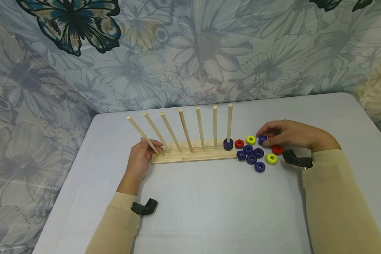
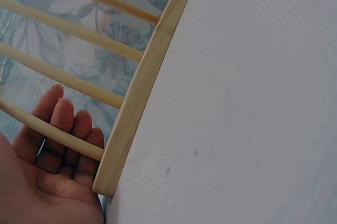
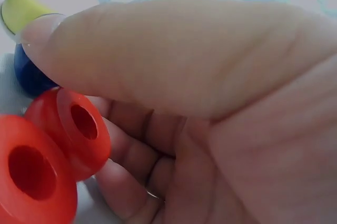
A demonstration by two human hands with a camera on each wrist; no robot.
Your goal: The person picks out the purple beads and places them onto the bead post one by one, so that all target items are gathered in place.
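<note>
A pale wooden rack (image 1: 197, 156) holds a row of several upright pegs. My left hand (image 1: 139, 158) is at its left end, fingers passing behind the leftmost peg (image 1: 135, 126). In the left wrist view those fingers (image 2: 62, 119) lie extended and relaxed behind the peg, near the base's end. Blue beads (image 1: 228, 144) sit stacked at the foot of the rightmost peg. To the right of the rack, my right hand (image 1: 292, 134) pinches a blue bead (image 1: 262, 140) between thumb and fingers. Its thumb partly hides that bead in the right wrist view; a red bead (image 3: 84, 124) lies against the other fingers.
Loose beads lie on the white table (image 1: 222, 208) between the rack and my right hand: several blue ones (image 1: 251, 159), a red one (image 1: 239, 144) and yellow ones (image 1: 271, 158). Another red bead (image 1: 277, 150) is below the right hand. Flower-patterned cloth (image 1: 206, 49) hangs behind the table.
</note>
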